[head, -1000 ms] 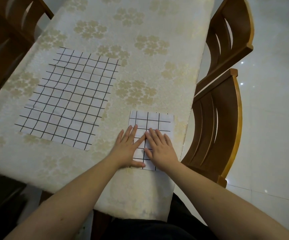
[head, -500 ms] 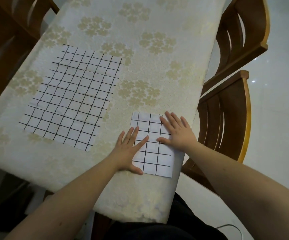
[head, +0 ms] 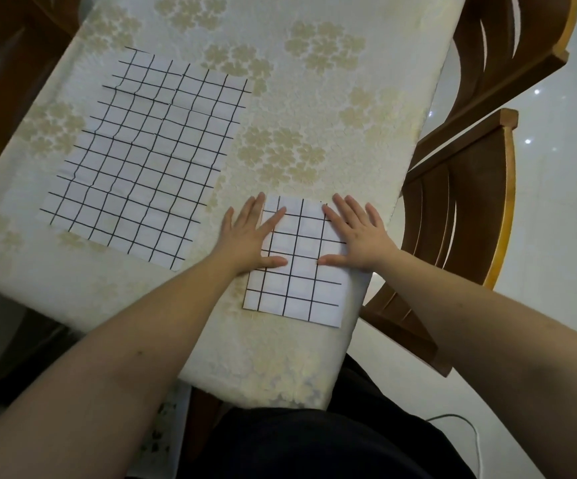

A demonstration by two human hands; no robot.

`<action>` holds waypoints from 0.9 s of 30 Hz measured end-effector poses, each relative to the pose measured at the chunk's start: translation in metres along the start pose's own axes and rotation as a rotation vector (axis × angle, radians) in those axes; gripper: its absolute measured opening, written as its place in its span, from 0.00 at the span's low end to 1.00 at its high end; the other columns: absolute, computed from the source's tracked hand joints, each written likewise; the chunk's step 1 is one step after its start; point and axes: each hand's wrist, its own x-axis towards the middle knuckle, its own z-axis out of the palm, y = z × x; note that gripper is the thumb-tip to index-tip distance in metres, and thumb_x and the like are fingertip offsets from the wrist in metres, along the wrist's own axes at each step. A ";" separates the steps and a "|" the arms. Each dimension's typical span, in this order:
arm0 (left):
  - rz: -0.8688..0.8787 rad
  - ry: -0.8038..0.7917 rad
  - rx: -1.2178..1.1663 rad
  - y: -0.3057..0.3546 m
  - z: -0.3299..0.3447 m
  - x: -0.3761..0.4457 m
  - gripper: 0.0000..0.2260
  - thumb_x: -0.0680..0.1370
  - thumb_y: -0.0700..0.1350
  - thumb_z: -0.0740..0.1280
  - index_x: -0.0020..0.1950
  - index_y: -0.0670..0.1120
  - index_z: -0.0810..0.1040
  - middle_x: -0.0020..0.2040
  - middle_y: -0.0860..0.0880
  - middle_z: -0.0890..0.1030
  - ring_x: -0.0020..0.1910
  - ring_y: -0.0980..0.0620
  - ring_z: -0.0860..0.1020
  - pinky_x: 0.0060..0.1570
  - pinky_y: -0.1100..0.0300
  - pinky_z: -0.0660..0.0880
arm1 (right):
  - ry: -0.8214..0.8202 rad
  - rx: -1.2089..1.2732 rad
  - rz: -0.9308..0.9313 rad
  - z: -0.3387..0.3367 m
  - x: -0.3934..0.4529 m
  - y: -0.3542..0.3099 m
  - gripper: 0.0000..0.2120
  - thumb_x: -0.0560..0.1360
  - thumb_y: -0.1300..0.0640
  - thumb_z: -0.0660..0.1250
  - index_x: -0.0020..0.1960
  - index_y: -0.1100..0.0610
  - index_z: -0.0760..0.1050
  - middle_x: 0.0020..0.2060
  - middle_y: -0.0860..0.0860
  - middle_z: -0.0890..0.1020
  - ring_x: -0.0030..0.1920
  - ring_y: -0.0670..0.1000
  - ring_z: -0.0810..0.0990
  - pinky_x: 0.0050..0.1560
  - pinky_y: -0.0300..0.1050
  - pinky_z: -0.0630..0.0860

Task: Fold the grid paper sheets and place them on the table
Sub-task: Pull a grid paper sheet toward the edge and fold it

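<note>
Hands have spread apart: left hand point(head: 249, 236) and right hand point(head: 357, 233) press flat, fingers straight, on the folded grid sheet point(head: 297, 271) near the bench's point(head: 366, 140) right edge, where sideways pressure could slide it off.

My left hand point(head: 250, 236) and right hand point(head: 357, 233) cover the folded grid sheet's point(head: 297, 274) upper side edges. The table's point(head: 314, 115) far end is cut off by the top edge.
</note>
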 end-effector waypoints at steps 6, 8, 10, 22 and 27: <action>-0.044 -0.049 -0.004 0.003 -0.008 0.007 0.52 0.66 0.77 0.61 0.75 0.62 0.30 0.77 0.48 0.29 0.77 0.47 0.33 0.73 0.39 0.39 | -0.027 0.070 0.082 -0.014 0.000 -0.010 0.51 0.69 0.25 0.59 0.80 0.47 0.39 0.79 0.49 0.37 0.78 0.53 0.36 0.74 0.62 0.36; -0.070 0.020 -0.059 0.006 -0.010 0.004 0.50 0.68 0.74 0.62 0.78 0.59 0.34 0.80 0.47 0.37 0.79 0.46 0.41 0.74 0.40 0.43 | 0.089 0.163 0.198 -0.017 -0.006 -0.022 0.48 0.71 0.30 0.62 0.80 0.50 0.45 0.80 0.49 0.44 0.79 0.53 0.41 0.75 0.61 0.40; -0.133 0.228 -0.203 0.012 -0.012 -0.003 0.41 0.75 0.66 0.63 0.80 0.54 0.47 0.79 0.45 0.55 0.77 0.45 0.56 0.74 0.43 0.51 | 0.238 0.312 0.358 -0.019 -0.014 -0.033 0.39 0.74 0.39 0.66 0.78 0.52 0.55 0.78 0.51 0.57 0.77 0.54 0.54 0.74 0.58 0.52; -0.705 0.059 -0.735 0.018 -0.006 -0.018 0.16 0.79 0.51 0.67 0.58 0.40 0.79 0.62 0.39 0.75 0.47 0.43 0.79 0.42 0.57 0.75 | 0.166 1.131 0.993 -0.004 -0.061 -0.062 0.16 0.77 0.57 0.64 0.64 0.55 0.72 0.52 0.50 0.77 0.41 0.48 0.77 0.44 0.46 0.77; -0.731 0.016 -0.713 0.026 -0.004 -0.021 0.14 0.79 0.50 0.67 0.56 0.42 0.81 0.64 0.40 0.74 0.52 0.43 0.79 0.45 0.56 0.75 | 0.121 1.159 1.015 -0.006 -0.059 -0.070 0.18 0.75 0.54 0.68 0.63 0.55 0.70 0.54 0.54 0.77 0.49 0.55 0.80 0.52 0.50 0.79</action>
